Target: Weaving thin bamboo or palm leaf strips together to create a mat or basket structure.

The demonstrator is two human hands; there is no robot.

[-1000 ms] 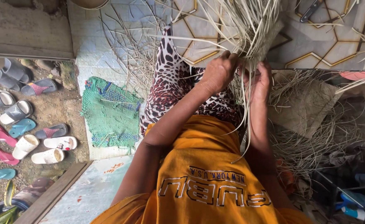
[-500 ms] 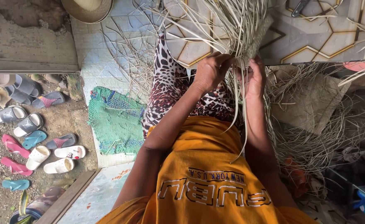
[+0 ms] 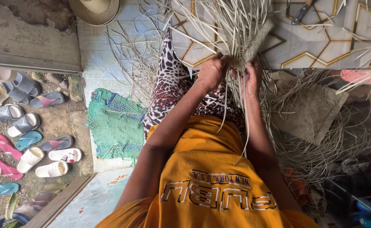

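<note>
My left hand (image 3: 213, 71) and my right hand (image 3: 251, 76) are close together over my lap, both gripping pale dry palm strips (image 3: 232, 25) that fan out upward from them. A narrow woven band (image 3: 259, 40) of the same material runs up and to the right from my right hand. Loose strip ends hang down between my forearms over my orange shirt. My legs, in leopard-print cloth (image 3: 172, 80), stretch toward the tiled floor.
A heap of loose strips and a woven mat (image 3: 316, 114) lie at my right. A green mat (image 3: 116, 124) is on the floor at left, with several sandals (image 3: 29, 139) on the dirt beyond. A straw hat (image 3: 94, 8) and scissors (image 3: 301, 10) lie near the top.
The view has tilted so that more of the tiled floor and the hat show. Both hands have stayed on the strips and shifted slightly as they work them.
</note>
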